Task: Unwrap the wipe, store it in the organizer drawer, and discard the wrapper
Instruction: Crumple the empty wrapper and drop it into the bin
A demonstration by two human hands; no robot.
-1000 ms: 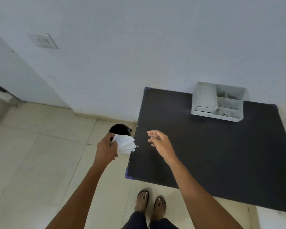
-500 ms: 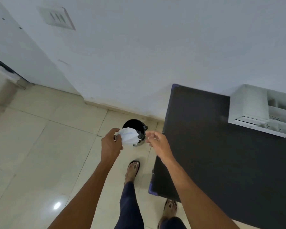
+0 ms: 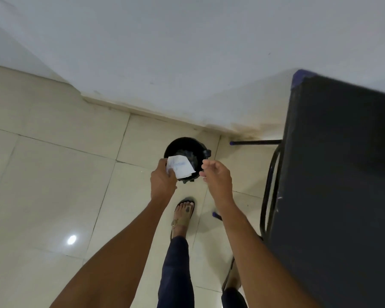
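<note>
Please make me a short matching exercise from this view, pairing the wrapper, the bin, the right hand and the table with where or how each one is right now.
Column one:
1. wrapper
2. bin
3. right hand
4. table

Column two:
A. on the tiled floor near the wall
B. open and empty, beside the bin
C. pinched in the grip of the left hand, above the bin's mouth
D. at the right edge of the view, dark top

Pairs: 1-C, 2-A, 3-B, 4-D
</note>
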